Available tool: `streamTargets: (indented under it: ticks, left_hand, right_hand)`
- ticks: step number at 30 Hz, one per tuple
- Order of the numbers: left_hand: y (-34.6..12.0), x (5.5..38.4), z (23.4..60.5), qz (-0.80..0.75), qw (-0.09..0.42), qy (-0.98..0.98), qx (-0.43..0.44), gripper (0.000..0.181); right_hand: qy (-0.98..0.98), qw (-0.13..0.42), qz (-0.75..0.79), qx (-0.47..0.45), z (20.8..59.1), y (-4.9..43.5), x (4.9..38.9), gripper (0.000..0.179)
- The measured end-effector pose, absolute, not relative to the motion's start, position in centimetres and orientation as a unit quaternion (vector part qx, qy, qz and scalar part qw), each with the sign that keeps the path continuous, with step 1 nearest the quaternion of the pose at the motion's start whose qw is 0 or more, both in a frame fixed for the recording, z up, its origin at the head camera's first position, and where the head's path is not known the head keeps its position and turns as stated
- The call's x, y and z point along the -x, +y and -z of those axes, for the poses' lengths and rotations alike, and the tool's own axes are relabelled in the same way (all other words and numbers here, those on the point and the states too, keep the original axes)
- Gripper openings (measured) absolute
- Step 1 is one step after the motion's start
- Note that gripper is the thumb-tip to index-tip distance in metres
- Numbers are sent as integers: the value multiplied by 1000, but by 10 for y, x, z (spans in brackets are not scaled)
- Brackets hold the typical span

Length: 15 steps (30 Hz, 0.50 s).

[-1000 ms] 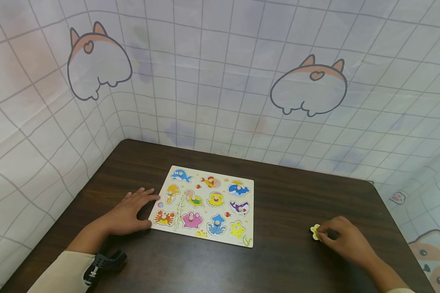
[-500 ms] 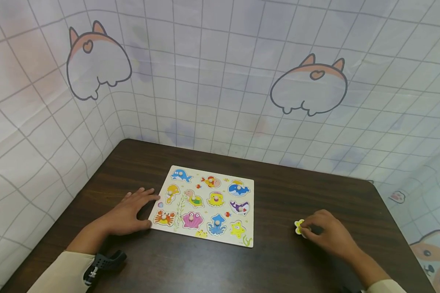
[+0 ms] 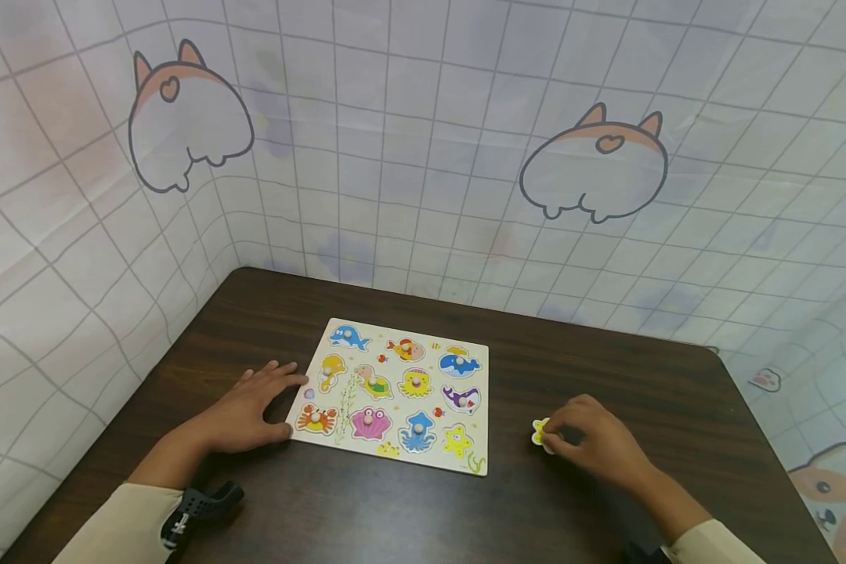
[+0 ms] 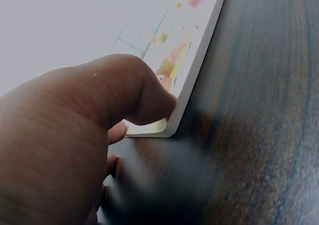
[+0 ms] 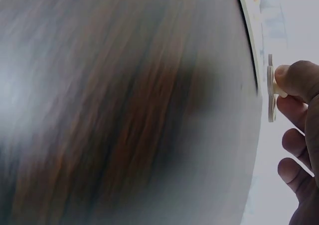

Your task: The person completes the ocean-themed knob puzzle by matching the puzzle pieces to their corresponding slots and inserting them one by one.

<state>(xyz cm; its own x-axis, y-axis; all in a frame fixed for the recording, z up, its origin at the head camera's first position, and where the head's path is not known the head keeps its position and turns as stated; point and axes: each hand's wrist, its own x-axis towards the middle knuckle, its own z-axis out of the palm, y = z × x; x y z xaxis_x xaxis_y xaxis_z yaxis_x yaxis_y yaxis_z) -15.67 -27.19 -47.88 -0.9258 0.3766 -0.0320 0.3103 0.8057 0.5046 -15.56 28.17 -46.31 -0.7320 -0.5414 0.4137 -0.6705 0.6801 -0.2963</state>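
My right hand [image 3: 599,440] pinches a yellow starfish puzzle piece [image 3: 538,432] by its small knob, close over the table to the right of the board. In the right wrist view the piece [image 5: 271,93] shows edge-on, thumb and index finger on the knob. A pale wooden knob puzzle board [image 3: 402,454] lies flat, bearing sea animals with knobs, such as a crab, a squid and a turtle. The yellow starfish shape [image 3: 457,441] at its lower right shows no knob. My left hand [image 3: 243,411] lies spread at the board's left edge, its thumb [image 4: 159,103] touching near the corner.
The dark wood-grain table [image 3: 366,513] carries the board and both hands. A pale gridded cloth [image 3: 409,157] with corgi drawings hangs behind and at both sides of it. A dark strap [image 3: 200,509] is on my left wrist.
My right hand has moved left across the table toward the board, carrying the starfish puzzle piece. The left hand and the board have stayed in place.
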Motion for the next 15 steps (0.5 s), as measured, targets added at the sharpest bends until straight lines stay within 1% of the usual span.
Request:
streamTargets:
  ticks: [7, 15]
  left_hand:
    - [-272, 157, 477, -258, 66, 947, -180, 75]
    - [-272, 157, 478, -254, 68, 948, -179, 75]
  right_hand:
    - [-897, 150, -226, -350, 462, 258, 158, 25]
    - [-900, 129, -218, -355, 463, 237, 159, 20]
